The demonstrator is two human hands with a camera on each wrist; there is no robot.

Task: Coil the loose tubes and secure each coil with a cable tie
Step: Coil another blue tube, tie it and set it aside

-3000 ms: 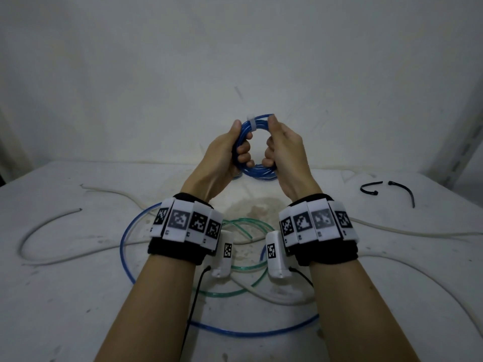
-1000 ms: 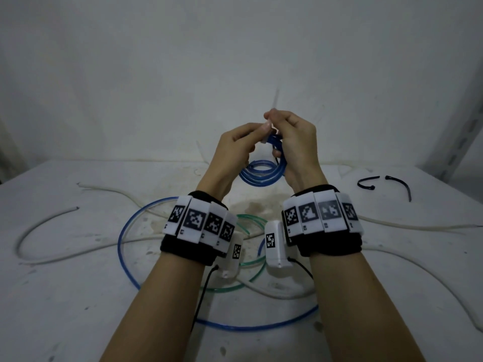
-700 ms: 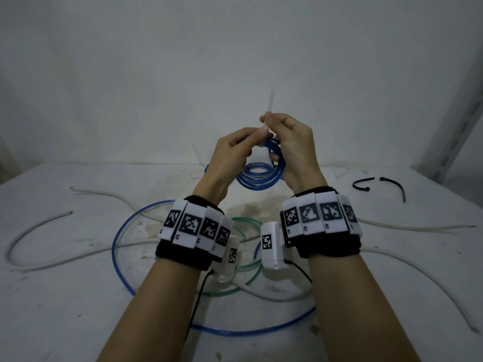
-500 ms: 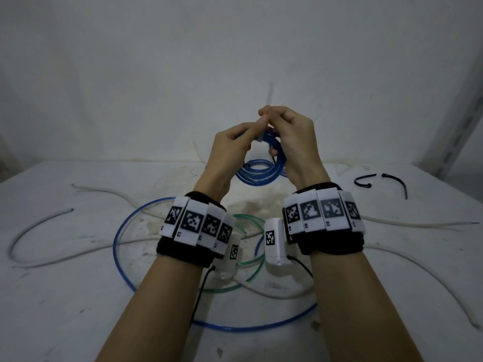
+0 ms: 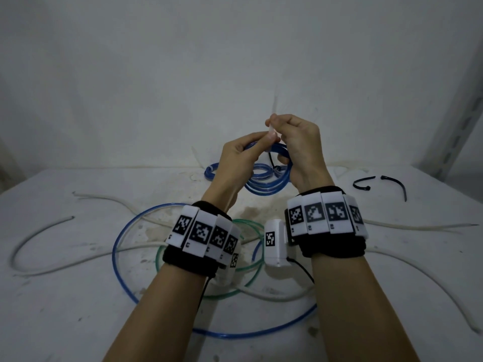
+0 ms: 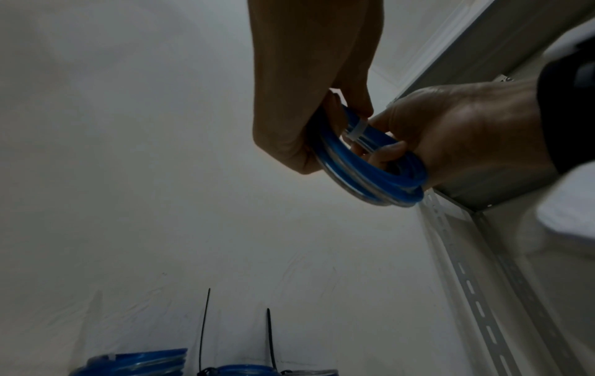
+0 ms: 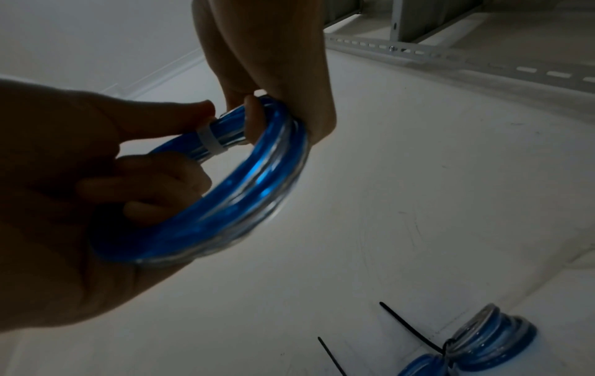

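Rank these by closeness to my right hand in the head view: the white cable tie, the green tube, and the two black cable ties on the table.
From the right hand:
1. White cable tie, pinched at its fingertips.
2. Black cable ties, on the table to the right.
3. Green tube, below, between the wrists.

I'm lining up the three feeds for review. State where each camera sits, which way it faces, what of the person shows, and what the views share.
Head: worn on the head, looking forward and down at the white table; both forearms, left hand and right hand show.
Left wrist: looks along the left hand up at the wall; both hands show.
Right wrist: looks along the right hand toward the wall and the metal rack; both hands show.
Shared: the blue tube coil with its white cable tie.
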